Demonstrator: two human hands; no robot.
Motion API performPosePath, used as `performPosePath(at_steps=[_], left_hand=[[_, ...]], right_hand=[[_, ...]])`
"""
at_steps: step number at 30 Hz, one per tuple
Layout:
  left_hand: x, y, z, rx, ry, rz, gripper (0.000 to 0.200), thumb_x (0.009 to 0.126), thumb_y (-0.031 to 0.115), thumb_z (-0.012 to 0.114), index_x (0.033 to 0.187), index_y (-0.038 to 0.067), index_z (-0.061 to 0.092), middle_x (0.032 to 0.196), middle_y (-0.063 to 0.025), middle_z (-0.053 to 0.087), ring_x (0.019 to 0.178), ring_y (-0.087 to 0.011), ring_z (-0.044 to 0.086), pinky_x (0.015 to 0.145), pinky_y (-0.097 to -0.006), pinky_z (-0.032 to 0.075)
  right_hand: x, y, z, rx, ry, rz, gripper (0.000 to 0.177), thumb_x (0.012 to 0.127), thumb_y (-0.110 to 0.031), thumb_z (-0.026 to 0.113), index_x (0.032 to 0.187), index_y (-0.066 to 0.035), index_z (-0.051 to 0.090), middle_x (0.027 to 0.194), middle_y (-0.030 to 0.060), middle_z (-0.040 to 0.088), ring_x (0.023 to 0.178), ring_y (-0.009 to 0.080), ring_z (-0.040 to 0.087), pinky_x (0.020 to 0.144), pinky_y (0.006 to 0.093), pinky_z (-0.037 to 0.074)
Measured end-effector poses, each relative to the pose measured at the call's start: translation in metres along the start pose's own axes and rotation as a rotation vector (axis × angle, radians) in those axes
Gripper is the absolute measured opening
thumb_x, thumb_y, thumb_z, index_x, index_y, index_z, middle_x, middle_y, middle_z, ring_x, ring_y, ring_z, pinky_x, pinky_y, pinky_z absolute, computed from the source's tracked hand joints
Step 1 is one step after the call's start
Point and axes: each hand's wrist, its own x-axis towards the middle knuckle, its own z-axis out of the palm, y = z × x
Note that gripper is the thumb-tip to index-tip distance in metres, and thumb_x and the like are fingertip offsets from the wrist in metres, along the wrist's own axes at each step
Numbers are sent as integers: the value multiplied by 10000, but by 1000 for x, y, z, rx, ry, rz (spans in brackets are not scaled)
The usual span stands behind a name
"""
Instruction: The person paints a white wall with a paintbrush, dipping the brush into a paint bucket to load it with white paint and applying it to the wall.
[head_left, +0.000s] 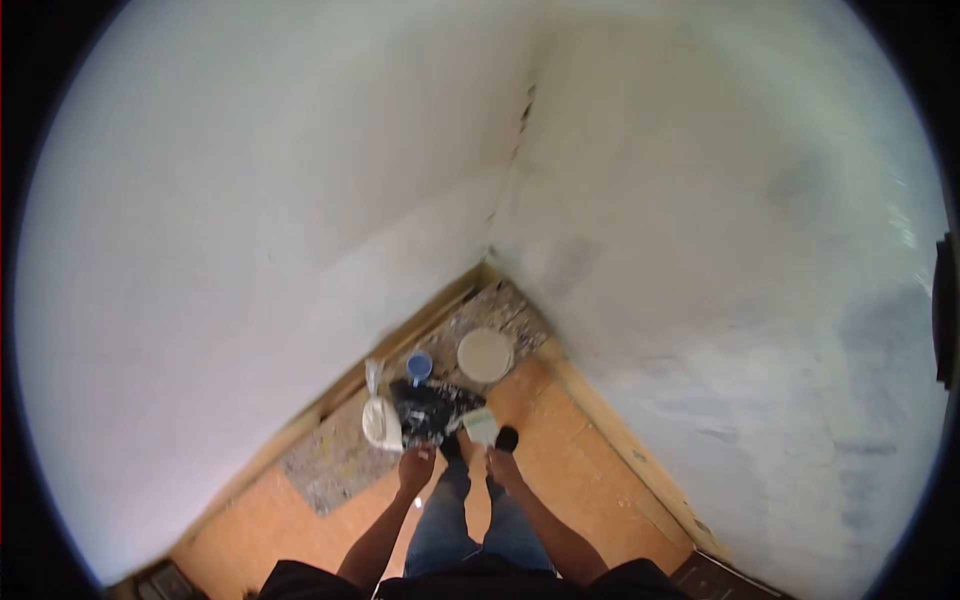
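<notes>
Holding a pale, flat, roughly rectangular piece (pixel 480 427) by its near end, our right hand (pixel 500 463) is closed around it, in front of our feet. Our left hand (pixel 417 465) is at the near edge of a black plastic bag (pixel 425 408), its fingers drawn in; we cannot tell whether they pinch the bag or something small and pale beside it. The flat piece lies just right of the bag, between our two hands.

The bag is crumpled and spotted with white. To its left we see a white plastic bag (pixel 381 423), bulging at the bottom and narrowing to a clear, twisted top. Just beyond the black bag stands a blue cup (pixel 419 365), and right of the cup, a round, pale container or lid (pixel 486 356); we cannot tell which.

Under these runs a speckled, stained sheet (pixel 340 460), laid along the left wall (pixel 220 250) over the orange floor (pixel 570 475). Farther out, the left wall meets the right wall (pixel 700 260) in a corner with dark, broken marks (pixel 527 108).
</notes>
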Motion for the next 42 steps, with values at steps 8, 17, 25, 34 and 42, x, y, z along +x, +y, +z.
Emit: performPosePath(at_steps=[8,17,25,34,42], left_hand=[[8,10,-13,85,-215,397,239,862,288,581,925,91,701,910,-179,682,875,-366,662,746,-413,528],[22,135,30,257,-477,591,286,848,287,620,974,36,672,880,-202,686,872,-367,668,741,-440,520],[-13,266,66,-10,-608,677,270,905,250,606,1030,16,659,826,-125,685,797,-237,681,707,-354,530],[-73,322,138,-188,-712,490,311,926,277,609,1115,31,625,936,-78,666,808,-167,645,682,-304,503],[-133,359,169,-376,-692,361,279,946,270,591,1126,59,626,948,-60,655,841,-135,633,678,-288,491]], right_hand=[[-97,-85,-65,324,248,136,369,984,-409,462,863,-78,569,594,-30,462,477,66,424,429,232,327],[-202,-84,-128,540,590,90,360,976,-406,470,923,-68,582,659,-13,520,524,68,453,458,226,366],[-250,-70,-175,822,721,37,348,983,-401,461,947,-70,561,606,-33,448,473,71,411,426,235,314],[-324,-151,-322,731,743,-364,354,1010,-449,420,937,-118,520,575,-83,335,452,35,290,413,222,236],[-369,-225,-410,729,746,-725,343,1020,-416,425,857,-118,471,558,-92,282,425,11,254,379,196,198]])
